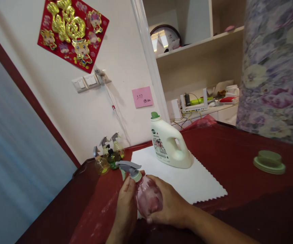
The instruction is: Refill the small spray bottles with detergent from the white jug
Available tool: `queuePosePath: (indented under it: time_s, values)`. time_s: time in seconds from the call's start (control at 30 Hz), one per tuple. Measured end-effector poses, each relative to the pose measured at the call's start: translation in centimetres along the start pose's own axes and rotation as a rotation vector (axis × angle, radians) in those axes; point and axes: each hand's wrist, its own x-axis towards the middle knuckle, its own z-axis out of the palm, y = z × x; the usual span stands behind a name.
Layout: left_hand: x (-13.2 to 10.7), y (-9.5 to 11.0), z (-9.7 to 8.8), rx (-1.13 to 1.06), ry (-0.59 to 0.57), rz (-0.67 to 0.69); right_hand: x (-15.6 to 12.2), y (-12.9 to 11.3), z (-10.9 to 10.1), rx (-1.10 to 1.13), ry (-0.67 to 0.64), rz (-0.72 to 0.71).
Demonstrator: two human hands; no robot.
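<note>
A small pink spray bottle with a grey trigger head is held over the red table near its front. My right hand wraps round the bottle's round body. My left hand grips it at the neck, just under the trigger head. Behind it a white cloth with a zigzag edge lies on the table, and a cream detergent jug with a green cap stands on the cloth.
Several small spray bottles stand by the wall at the table's back left corner. A green round lid lies at the right. A floral fabric hangs at the upper right. Shelves with clutter lie beyond.
</note>
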Motion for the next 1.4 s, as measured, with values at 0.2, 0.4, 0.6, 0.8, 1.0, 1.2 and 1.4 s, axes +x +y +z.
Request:
queuePosePath:
  time_s: [0.2,0.4,0.6,0.8,1.0,1.2,1.4]
  values:
    - [-0.3,0.1,0.0,-0.005,0.001,0.01,0.0,-0.2,0.0,0.006,-0.006,0.015]
    - [0.0,0.2,-0.3,0.067,0.029,0.128,-0.1,0.2,0.2,-0.046,-0.012,0.024]
    - [0.0,0.1,-0.8,0.069,0.077,0.121,-0.2,-0.3,0.0,-0.043,-0.035,0.031]
    - [0.1,-0.3,-1.3,0.104,0.023,0.017,-0.4,-1.2,-0.3,0.029,-0.08,0.019]
    - [-0.3,-0.4,-1.0,0.051,0.04,0.081,-0.3,-0.7,-0.2,0.036,-0.066,0.027]
    - [-0.5,-0.2,-0.4,0.026,0.059,0.152,-0.2,-0.4,-0.1,0.01,-0.053,0.034]
    - [-0.3,-0.3,-0.9,0.146,0.021,0.206,-0.2,-0.5,0.0,-0.024,-0.059,0.048]
